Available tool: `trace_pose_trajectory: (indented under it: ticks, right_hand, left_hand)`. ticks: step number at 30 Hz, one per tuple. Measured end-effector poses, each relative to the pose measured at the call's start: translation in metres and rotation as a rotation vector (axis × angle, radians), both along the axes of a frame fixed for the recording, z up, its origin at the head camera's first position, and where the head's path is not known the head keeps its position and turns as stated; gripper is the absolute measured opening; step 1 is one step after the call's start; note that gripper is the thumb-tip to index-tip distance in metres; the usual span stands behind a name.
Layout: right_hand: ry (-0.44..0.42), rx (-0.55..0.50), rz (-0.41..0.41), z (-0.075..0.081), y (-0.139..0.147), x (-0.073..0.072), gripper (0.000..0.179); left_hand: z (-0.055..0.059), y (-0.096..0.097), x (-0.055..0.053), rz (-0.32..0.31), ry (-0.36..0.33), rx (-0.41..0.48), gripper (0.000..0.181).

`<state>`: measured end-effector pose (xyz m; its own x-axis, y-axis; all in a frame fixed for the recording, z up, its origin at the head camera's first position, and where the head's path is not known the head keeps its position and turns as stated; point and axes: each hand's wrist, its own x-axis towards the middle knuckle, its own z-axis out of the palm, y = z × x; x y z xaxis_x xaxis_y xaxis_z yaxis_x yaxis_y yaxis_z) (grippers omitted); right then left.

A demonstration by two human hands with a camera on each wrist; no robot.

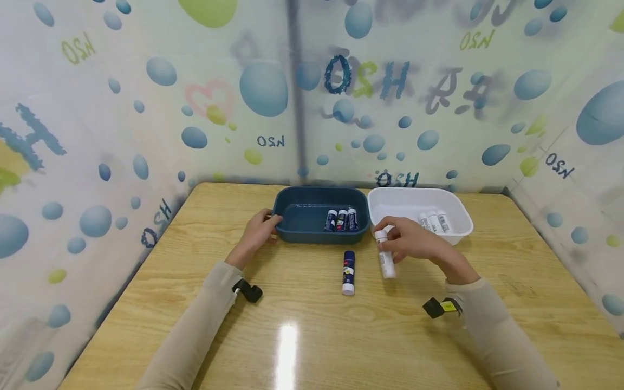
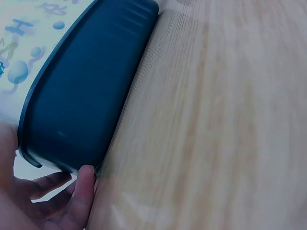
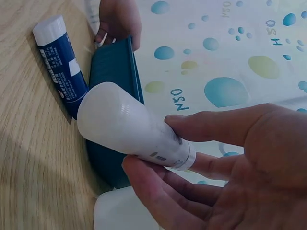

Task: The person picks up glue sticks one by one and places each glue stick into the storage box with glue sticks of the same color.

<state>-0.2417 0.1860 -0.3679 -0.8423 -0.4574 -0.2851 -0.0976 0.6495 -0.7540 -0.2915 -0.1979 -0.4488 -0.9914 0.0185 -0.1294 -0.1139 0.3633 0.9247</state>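
My right hand (image 1: pixel 411 238) pinches a white glue stick (image 1: pixel 387 265) between thumb and fingers, tilted in front of the white bin (image 1: pixel 460 225). The right wrist view shows the white glue stick (image 3: pixel 112 115) close up, one end toward the camera. On the left, my left hand (image 1: pixel 258 230) holds the left end of the dark blue bin (image 1: pixel 312 236), its fingers (image 2: pixel 85 184) against the outer wall. A blue glue stick (image 1: pixel 348 271) with a white end lies on the table before the dark blue bin. Several blue glue sticks (image 1: pixel 342 221) are inside that bin.
Several white glue sticks (image 1: pixel 433 223) rest in the white bin, which stands right beside the dark blue one. Both bins are near the back edge of the wooden table (image 1: pixel 312 330). A patterned curtain (image 1: pixel 263 124) rises behind and along both sides.
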Motion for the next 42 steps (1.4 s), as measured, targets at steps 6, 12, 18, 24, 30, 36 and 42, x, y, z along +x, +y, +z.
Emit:
trace_pose_trajectory:
  ticks: [6,12,18,24,30,36,42]
  right_hand:
    - [0.011,-0.02,-0.01,0.001,0.005,-0.001,0.043]
    - [0.014,-0.015,-0.046,0.003,0.009,-0.001,0.044]
    - [0.001,-0.017,-0.047,0.002,0.009,-0.002,0.045]
    - [0.023,-0.021,-0.051,0.005,0.01,-0.002,0.042]
    - [0.038,-0.047,-0.061,0.007,0.015,-0.006,0.041]
    - [0.041,-0.063,-0.072,0.008,0.019,-0.008,0.042]
    - [0.056,-0.053,-0.066,0.014,0.022,-0.014,0.045]
  left_hand:
    - [0.0,0.0,0.0,0.006,-0.002,0.009,0.049]
    - [0.0,0.001,0.0,0.003,-0.002,0.01,0.049]
    - [0.0,0.001,0.001,0.004,-0.001,0.007,0.049]
    - [-0.001,0.0,0.0,0.003,0.001,0.001,0.05]
    - [0.001,0.0,-0.001,0.003,0.004,0.004,0.051]
    - [0.0,0.001,-0.002,0.001,0.005,0.005,0.051]
    - [-0.002,0.0,-0.002,0.008,0.011,0.01,0.05]
